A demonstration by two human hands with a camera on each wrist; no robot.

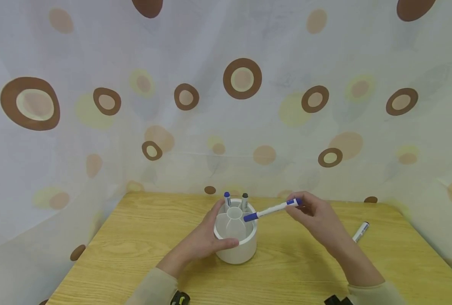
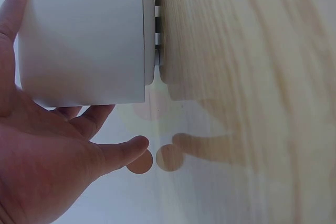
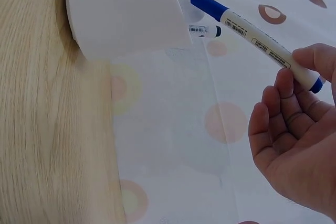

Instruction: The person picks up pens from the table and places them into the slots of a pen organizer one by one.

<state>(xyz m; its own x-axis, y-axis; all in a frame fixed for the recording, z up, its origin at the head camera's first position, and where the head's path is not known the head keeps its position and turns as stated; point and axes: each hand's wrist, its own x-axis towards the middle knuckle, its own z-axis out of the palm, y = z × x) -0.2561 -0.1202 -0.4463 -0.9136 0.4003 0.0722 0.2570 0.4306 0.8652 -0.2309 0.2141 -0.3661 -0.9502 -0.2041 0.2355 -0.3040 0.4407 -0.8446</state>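
A round white pen holder [image 1: 236,255] with several compartments stands on the wooden table. My left hand [image 1: 202,239] grips it from the left, thumb at the near rim and fingers around the far side. Pinched near one end by my right hand [image 1: 318,218] is a white marker [image 1: 274,209] with a blue cap. Its capped end slants down over the right side of the holder's mouth, as the right wrist view also shows. At the back of the holder stand a blue-capped marker [image 1: 227,200] and a dark-capped marker [image 1: 245,201], both upright.
Another white marker [image 1: 361,231] with a dark end lies on the table [image 1: 153,228] to the right, partly hidden behind my right wrist. A pale curtain [image 1: 210,123] with brown and yellow spots hangs along the table's back and sides.
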